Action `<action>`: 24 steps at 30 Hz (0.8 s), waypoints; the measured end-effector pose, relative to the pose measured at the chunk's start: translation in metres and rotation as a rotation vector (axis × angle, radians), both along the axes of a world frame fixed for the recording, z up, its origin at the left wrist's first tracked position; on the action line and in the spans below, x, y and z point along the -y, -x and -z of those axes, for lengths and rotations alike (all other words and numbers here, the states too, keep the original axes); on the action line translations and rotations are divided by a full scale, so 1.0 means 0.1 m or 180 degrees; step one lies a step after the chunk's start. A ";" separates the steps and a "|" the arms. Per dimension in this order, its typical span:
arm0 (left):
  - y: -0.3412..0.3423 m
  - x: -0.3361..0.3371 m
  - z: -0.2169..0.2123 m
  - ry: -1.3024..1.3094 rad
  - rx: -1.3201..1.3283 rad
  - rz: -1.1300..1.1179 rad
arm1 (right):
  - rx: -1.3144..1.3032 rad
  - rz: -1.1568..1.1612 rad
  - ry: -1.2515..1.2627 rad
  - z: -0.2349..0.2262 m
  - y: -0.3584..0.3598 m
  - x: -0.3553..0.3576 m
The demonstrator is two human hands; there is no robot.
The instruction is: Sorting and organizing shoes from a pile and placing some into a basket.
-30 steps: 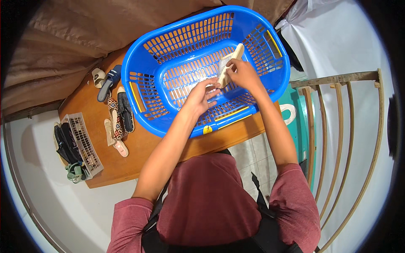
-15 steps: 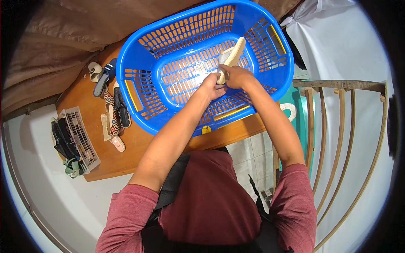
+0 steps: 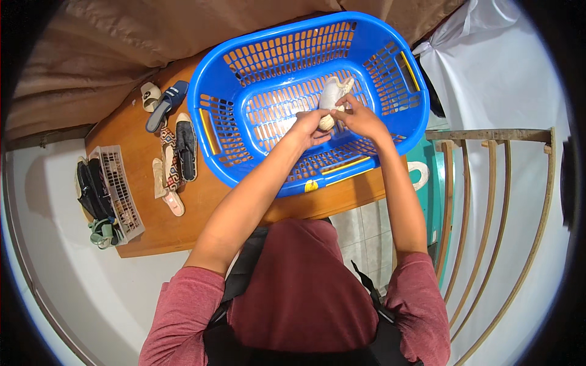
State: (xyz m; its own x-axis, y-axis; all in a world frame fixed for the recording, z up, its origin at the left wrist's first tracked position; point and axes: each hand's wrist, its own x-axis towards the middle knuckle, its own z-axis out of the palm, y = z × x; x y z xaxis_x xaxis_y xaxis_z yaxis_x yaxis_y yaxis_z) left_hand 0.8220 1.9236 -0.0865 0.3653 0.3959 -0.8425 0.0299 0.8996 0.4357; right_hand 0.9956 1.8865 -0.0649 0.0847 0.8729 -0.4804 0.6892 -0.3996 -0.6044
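Observation:
Over the inside of a blue plastic laundry basket, I hold a cream-white shoe with a pale, slightly shiny upper and a ribbed cream end. My left hand is closed on the near end of the shoe from the left. From the right, my right hand grips its side edge between thumb and fingers. Part of the shoe is hidden behind my fingers. Beneath it shows the slotted basket floor, with both my forearms reaching over the basket's near rim.
The basket stands on a wooden table. To its left lie a cream slide, a navy sandal, a black shoe and patterned footwear. A small white basket holds more footwear. A wooden rack stands right.
The shoe has turned in my hands from its sole edge to its pale upper. My right hand has shifted its grip slightly right. The whole view has shifted a little.

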 end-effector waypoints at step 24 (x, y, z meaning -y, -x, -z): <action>3.10 1.19 -0.62 -0.2561 -0.0127 -0.2558 | -0.2541 0.0197 -0.2145 -1.06 1.74 1.34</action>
